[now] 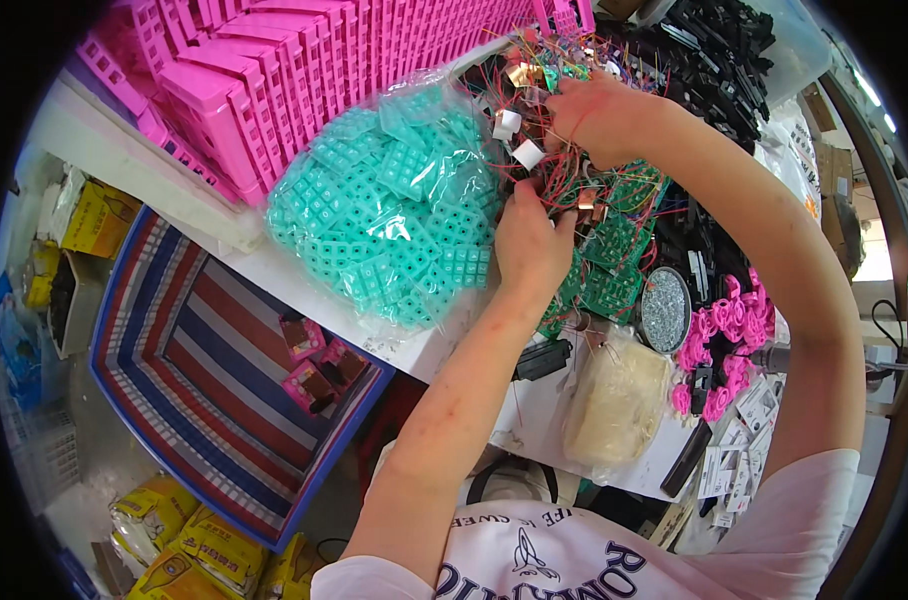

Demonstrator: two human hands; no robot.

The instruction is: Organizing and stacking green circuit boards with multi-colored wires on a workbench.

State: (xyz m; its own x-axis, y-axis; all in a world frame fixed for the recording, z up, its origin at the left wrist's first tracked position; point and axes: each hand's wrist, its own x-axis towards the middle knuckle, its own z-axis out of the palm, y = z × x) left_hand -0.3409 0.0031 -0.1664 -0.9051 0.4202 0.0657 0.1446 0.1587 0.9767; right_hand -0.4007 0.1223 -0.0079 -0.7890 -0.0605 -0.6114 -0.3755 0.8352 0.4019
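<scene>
Thin red and multicoloured wires (570, 188) lie in a tangled heap at the back of the table, with green circuit boards (614, 262) and small white blocks (527, 153) among them. My left hand (532, 243) is at the near left edge of this heap, its fingers curled around some wires and the tips partly hidden. Farther back, my right hand (606, 118) reaches over the heap from the right. Its fingers are bent and closed on wires, though the exact piece is hard to see. Left of both hands sits a clear bag of turquoise keypads (384, 205).
Pink plastic baskets (274, 80) stand stacked at back left. A striped, blue-edged container (244, 350) holds a few pink-and-brown pieces. Right of the boards are a round dish of small metal parts (664, 310), pink coiled pieces (724, 340) and a wrapped cream block (617, 400).
</scene>
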